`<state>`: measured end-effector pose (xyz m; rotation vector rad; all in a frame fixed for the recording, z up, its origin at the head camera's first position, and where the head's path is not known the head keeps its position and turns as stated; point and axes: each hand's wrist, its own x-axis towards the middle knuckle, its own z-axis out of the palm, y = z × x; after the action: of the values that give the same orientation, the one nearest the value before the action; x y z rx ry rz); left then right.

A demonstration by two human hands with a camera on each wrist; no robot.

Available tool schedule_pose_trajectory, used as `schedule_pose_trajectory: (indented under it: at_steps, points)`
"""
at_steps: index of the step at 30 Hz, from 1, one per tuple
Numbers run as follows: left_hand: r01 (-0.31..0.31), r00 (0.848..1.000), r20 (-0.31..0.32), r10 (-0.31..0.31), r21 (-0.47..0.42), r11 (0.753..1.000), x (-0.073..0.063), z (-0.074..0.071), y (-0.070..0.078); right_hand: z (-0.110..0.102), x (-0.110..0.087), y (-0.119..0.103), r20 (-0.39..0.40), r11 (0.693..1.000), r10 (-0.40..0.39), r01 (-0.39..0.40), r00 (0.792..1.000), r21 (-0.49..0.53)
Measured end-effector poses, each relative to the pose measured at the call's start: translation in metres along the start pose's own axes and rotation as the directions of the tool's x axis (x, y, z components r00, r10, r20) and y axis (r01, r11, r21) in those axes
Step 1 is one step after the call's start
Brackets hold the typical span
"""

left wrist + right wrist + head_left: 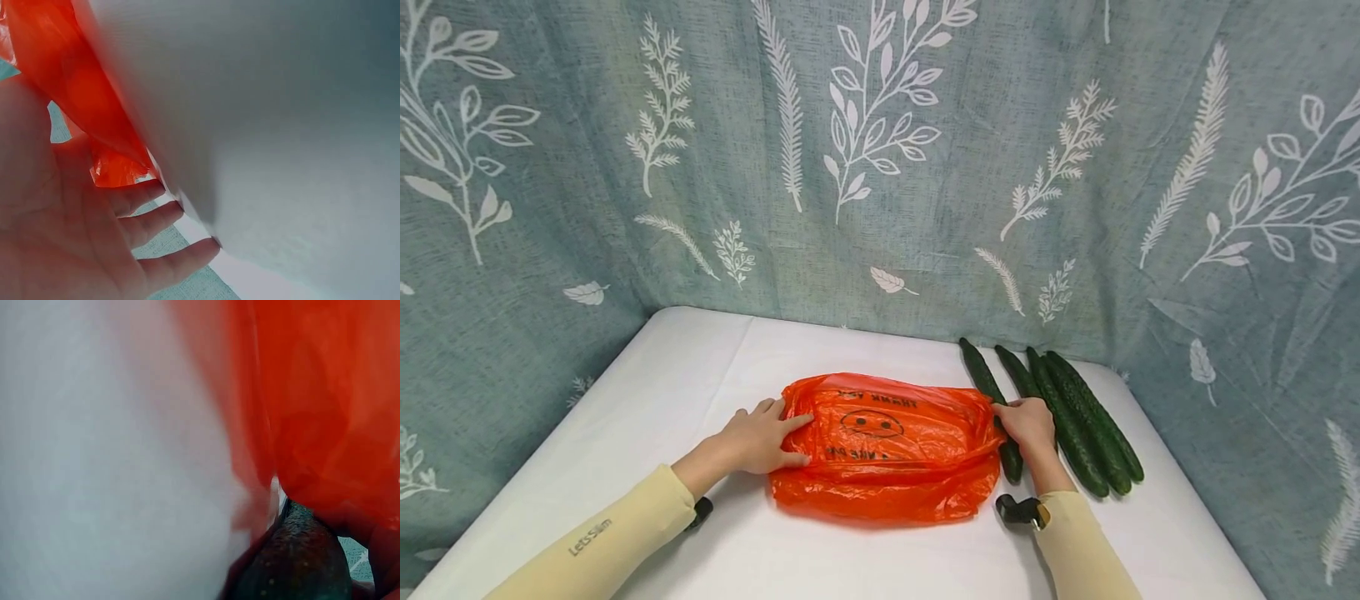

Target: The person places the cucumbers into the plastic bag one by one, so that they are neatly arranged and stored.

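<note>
A red plastic bag (880, 492) with black print and a face drawing lies spread sideways on the white table. My left hand (758, 437) rests at its left end, thumb and forefinger on the plastic. In the left wrist view, the other fingers (178, 259) extend straight, their tips at the table. At the bag's right end, my right hand (1030, 423) pinches the edge above the leftmost cucumber (977, 367). That cucumber (294, 562) looms close under the hand in the right wrist view, beside the red plastic (337, 412). The right fingertips are partly hidden.
More dark green cucumbers (1086, 417) lie side by side along the table's right part, to the right of my right hand. The white table (820, 567) is bordered at the back and sides by a blue-green curtain (715, 167) with white leaf patterns.
</note>
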<state>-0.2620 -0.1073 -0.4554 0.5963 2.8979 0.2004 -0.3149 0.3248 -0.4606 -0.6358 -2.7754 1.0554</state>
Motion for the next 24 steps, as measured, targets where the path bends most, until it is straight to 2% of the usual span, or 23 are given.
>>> schedule_pose_trajectory:
  at_steps: [12, 19, 24]
  points:
    - [-0.002, 1.000, 0.003, 0.002, -0.027, 1.000, -0.001, 0.002, -0.002, -0.001, 0.001, 0.003, 0.015, 0.998, -0.015, 0.014, 1.000, 0.069]
    - [0.005, 1.000, 0.016, -0.004, -0.027, 1.000, -0.004, 0.002, 0.000, -0.005, 0.003, 0.004, 0.048, 0.994, 0.005, -0.010, 0.999, 0.111]
    - [0.006, 1.000, 0.018, -0.005, -0.021, 1.000, -0.005, 0.002, -0.001, -0.013, 0.002, 0.000, 0.071, 0.991, -0.025, 0.016, 0.997, 0.132]
